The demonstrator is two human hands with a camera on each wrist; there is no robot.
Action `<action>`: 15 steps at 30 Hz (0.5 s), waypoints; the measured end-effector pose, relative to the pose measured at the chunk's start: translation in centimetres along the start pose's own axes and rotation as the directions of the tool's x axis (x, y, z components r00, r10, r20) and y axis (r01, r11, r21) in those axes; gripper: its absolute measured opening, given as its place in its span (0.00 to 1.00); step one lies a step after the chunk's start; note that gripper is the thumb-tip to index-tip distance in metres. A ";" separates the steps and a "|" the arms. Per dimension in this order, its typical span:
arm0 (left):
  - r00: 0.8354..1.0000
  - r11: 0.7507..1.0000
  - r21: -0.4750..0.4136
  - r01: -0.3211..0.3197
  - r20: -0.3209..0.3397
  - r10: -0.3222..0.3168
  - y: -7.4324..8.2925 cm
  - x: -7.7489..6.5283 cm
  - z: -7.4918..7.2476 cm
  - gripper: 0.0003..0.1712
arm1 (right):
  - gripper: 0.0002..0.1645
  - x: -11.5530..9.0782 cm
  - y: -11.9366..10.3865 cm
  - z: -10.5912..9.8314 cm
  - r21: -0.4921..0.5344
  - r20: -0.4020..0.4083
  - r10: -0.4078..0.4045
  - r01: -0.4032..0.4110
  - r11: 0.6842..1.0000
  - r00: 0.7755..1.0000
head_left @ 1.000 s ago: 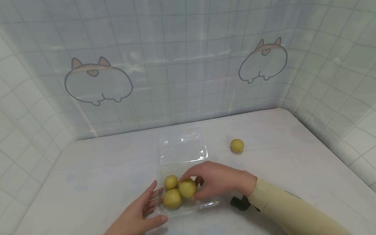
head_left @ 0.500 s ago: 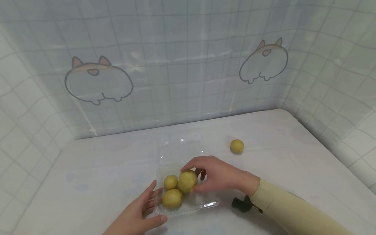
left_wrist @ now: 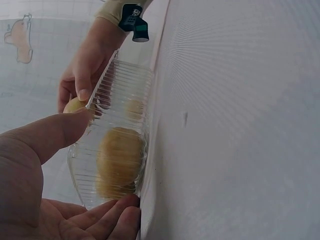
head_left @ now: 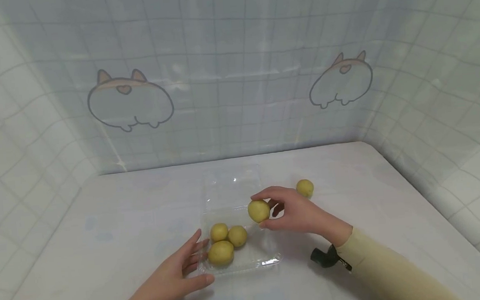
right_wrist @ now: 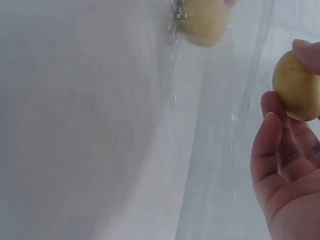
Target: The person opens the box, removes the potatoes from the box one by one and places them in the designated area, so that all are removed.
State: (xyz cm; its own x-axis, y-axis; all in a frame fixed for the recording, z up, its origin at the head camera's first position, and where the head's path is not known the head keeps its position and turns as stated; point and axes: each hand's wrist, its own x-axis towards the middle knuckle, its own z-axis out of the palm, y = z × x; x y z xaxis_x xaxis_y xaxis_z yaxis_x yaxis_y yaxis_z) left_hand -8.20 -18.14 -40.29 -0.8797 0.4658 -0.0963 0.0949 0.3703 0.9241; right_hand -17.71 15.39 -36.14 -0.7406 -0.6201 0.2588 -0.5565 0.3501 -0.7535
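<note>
In the head view, my right hand [head_left: 292,210] pinches a yellow potato [head_left: 258,211] between thumb and fingertips, above the right back part of a clear plastic clamshell box [head_left: 262,255]. The right wrist view shows that potato [right_wrist: 296,87] at the fingertips, with a brownish spot on its lower end. Inside the box, toward the left, lie a larger potato [head_left: 220,253] and two smaller ones, close together. My left hand [head_left: 175,270] spans the near left corner of the box, its fingers extended along the left side. In the left wrist view, the thumb [left_wrist: 60,132] touches the ribbed wall's rim.
Another potato [head_left: 305,188] lies on the pale tabletop [head_left: 131,213], behind and right of the box. The box lid [head_left: 232,187] lies folded back. A dark wrist device [head_left: 324,257] hangs at the right sleeve. Tile-patterned sheeting [head_left: 236,99] encloses the back and sides.
My right hand has lifted a potato from the group in the box, moving it up and to the right. The left hand has stayed at the box. The head view has shifted slightly.
</note>
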 end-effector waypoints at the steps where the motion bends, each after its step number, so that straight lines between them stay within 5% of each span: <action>1: 1.000 1.000 -0.002 -0.001 0.002 0.001 0.0 0.0 0.0 0.58 | 0.32 -0.2 0.2 -0.3 0.001 -0.005 0.014 -0.014 1.000 1.000; 15: 1.000 1.000 -0.015 0.018 0.008 -0.018 0.1 0.3 0.0 0.58 | 0.35 -2.9 2.5 -3.9 -0.025 -0.118 0.070 -0.073 0.997 0.991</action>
State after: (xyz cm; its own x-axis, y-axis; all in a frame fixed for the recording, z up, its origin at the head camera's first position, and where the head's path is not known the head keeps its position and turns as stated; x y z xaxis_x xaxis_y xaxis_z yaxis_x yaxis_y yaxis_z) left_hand -8.44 -17.96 -40.23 -0.8773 0.4658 -0.1154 0.0722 0.3660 0.9278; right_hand -18.44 20.83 -36.42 -0.8171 -0.5066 0.2751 -0.5098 0.4121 -0.7552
